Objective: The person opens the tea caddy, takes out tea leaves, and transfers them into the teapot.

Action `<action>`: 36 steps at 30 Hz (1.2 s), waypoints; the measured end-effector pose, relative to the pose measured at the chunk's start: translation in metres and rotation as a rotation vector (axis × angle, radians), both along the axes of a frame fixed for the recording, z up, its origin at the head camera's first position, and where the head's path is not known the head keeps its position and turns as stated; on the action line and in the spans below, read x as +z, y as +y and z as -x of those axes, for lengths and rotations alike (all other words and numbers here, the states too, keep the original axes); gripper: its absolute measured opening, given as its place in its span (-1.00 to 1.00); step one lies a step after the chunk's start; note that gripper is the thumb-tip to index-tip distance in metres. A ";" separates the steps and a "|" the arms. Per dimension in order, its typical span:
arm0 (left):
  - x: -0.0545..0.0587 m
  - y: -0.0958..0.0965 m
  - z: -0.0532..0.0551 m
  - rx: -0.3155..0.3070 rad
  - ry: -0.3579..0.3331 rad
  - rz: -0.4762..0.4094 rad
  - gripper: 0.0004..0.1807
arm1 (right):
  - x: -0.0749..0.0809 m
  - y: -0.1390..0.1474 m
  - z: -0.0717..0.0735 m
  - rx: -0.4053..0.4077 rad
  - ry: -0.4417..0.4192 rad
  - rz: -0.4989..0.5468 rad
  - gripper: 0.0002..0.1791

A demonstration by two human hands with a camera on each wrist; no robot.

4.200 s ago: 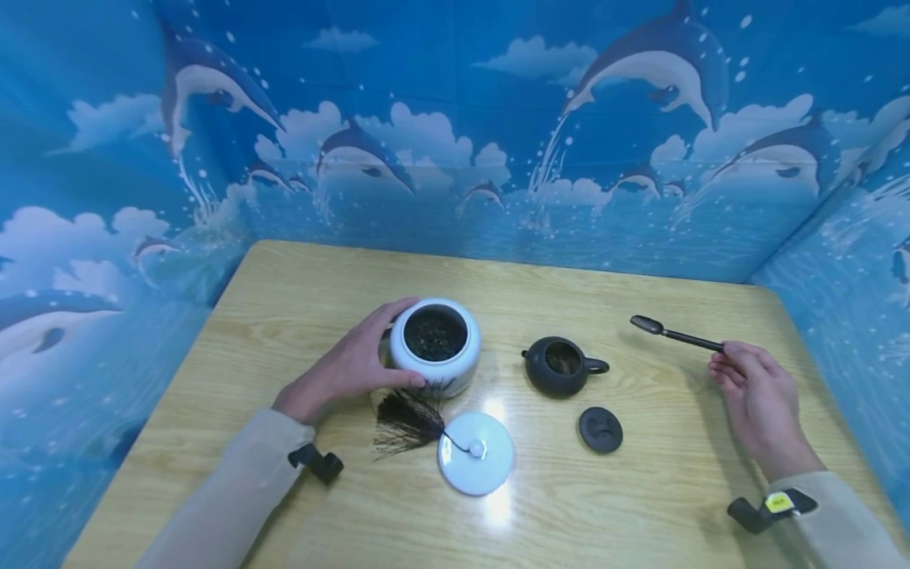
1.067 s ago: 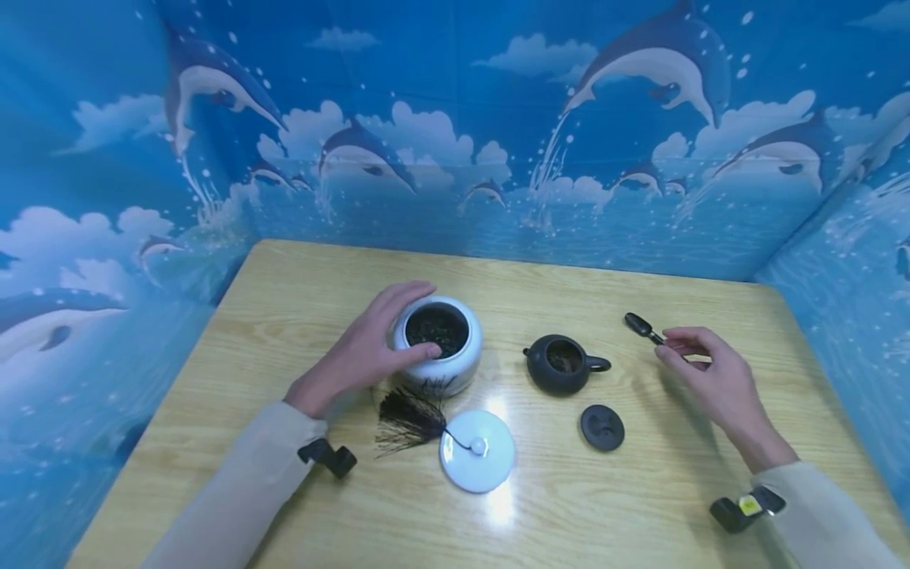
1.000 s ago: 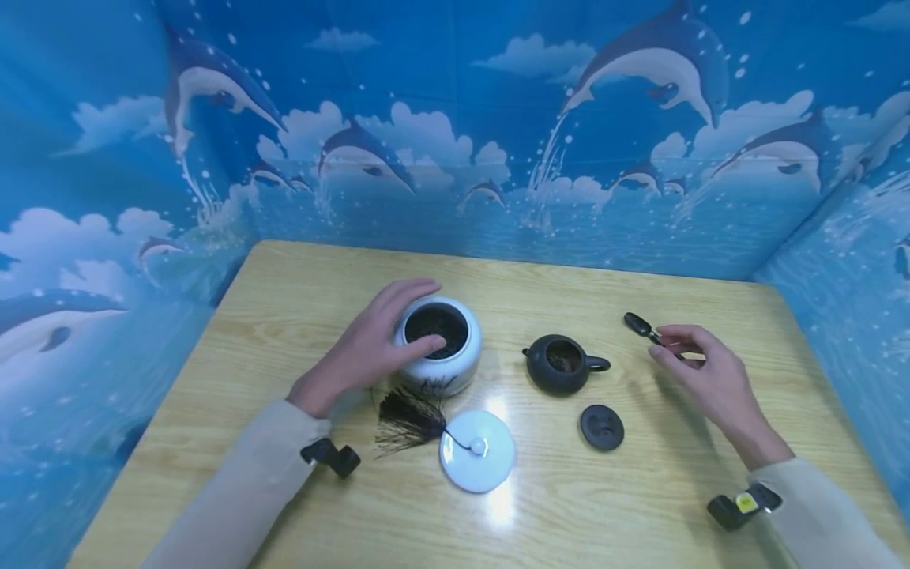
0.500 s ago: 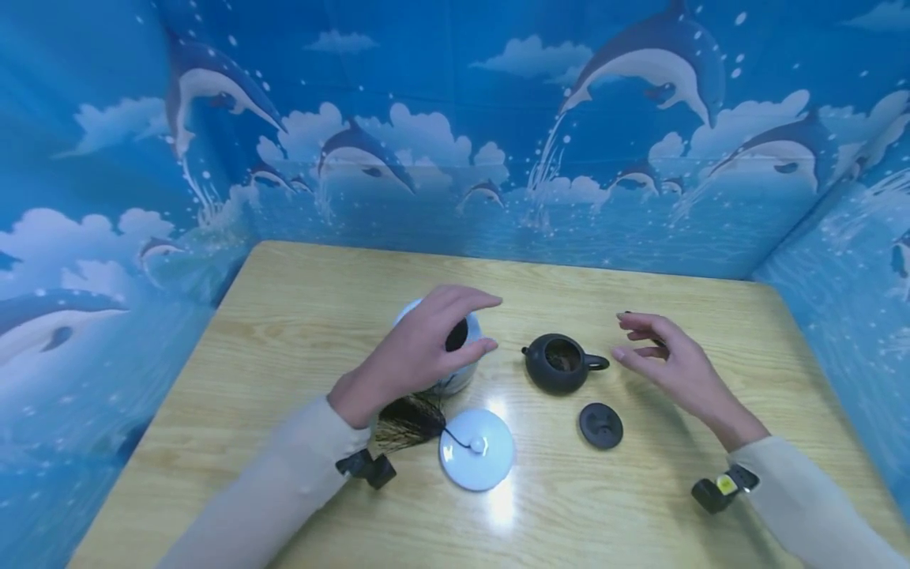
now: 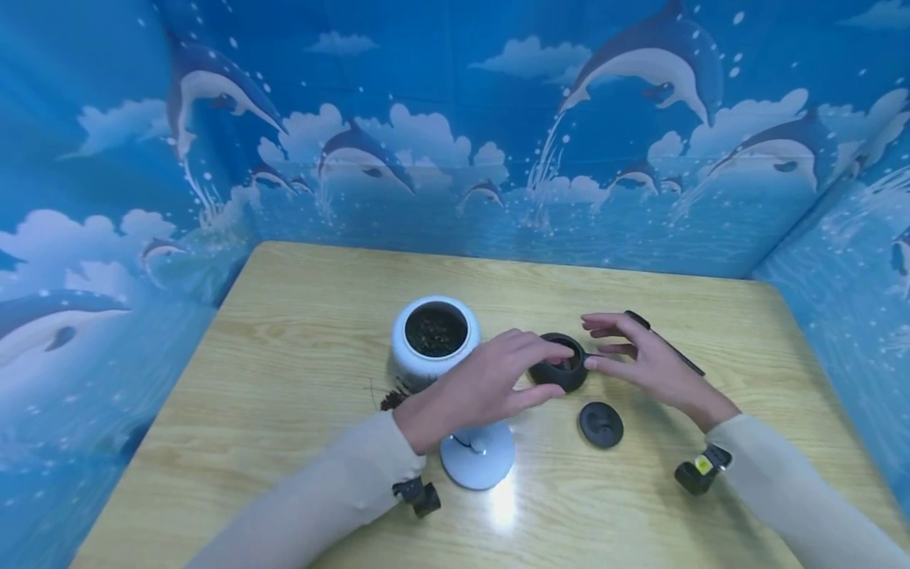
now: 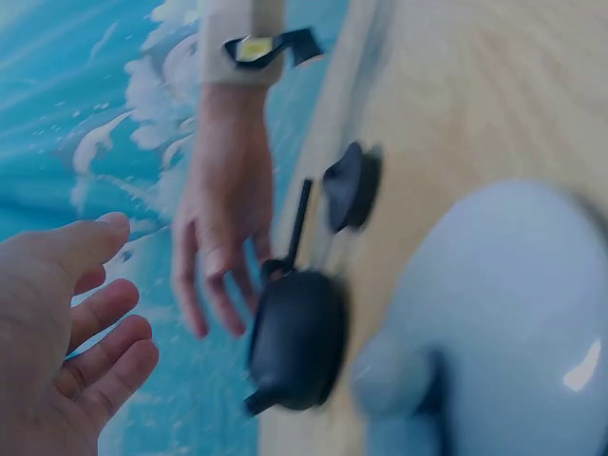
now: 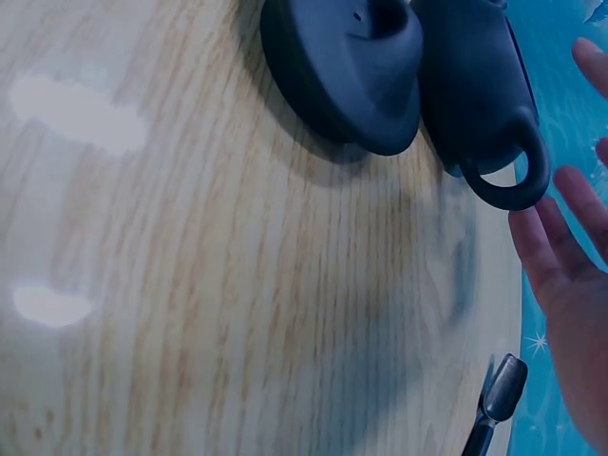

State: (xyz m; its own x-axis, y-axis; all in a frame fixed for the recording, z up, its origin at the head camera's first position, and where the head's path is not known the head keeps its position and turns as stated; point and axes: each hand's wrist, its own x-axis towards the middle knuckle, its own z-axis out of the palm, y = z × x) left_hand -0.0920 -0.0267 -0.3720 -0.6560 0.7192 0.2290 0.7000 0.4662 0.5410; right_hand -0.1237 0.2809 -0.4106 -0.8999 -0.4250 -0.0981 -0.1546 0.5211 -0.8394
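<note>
A dark teapot (image 5: 574, 382) stands uncovered on the table, with leaves visible inside. My left hand (image 5: 483, 383) reaches across from the left, its spread fingers and thumb over the spout side. Around the handle side hovers my right hand (image 5: 640, 359), fingers apart and holding nothing. The right wrist view shows the teapot's loop handle (image 7: 518, 195) close to those fingertips; contact cannot be told. A dark tea scoop (image 5: 678, 353) lies on the table beyond the right hand. The round teapot lid (image 5: 600, 425) rests in front of the teapot.
Left of the teapot stands a white jar (image 5: 410, 362) holding dark tea leaves. Its white lid (image 5: 479, 468) lies in front, partly under the left forearm. A black tassel (image 5: 392, 401) is mostly hidden by that arm. A dolphin-print curtain (image 5: 455, 197) borders the table.
My left hand has left the jar and moved right to the teapot. The right hand has laid down the tea scoop, let go of it, and moved left towards the teapot handle.
</note>
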 end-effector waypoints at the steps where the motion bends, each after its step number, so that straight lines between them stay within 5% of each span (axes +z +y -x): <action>1: -0.003 0.004 -0.001 -0.004 -0.012 0.018 -0.44 | -0.001 0.000 0.001 0.011 -0.004 0.004 -0.26; 5: -0.017 0.021 -0.005 -0.014 -0.054 0.064 -0.50 | -0.004 -0.001 0.003 0.040 -0.038 0.006 -0.27; 12: -0.044 0.047 -0.013 -0.005 0.008 0.078 -0.62 | -0.009 -0.003 0.005 0.075 -0.080 0.015 -0.31; 18: -0.059 0.064 -0.022 0.012 -0.004 0.103 -0.66 | -0.012 -0.004 0.009 0.107 -0.060 0.050 -0.37; 28: -0.074 0.076 -0.027 0.033 -0.067 0.132 -0.65 | -0.018 -0.004 0.011 0.107 -0.015 0.002 -0.40; 36: -0.076 0.088 -0.028 0.057 0.048 0.146 -0.71 | -0.022 -0.004 0.012 0.102 -0.028 0.026 -0.41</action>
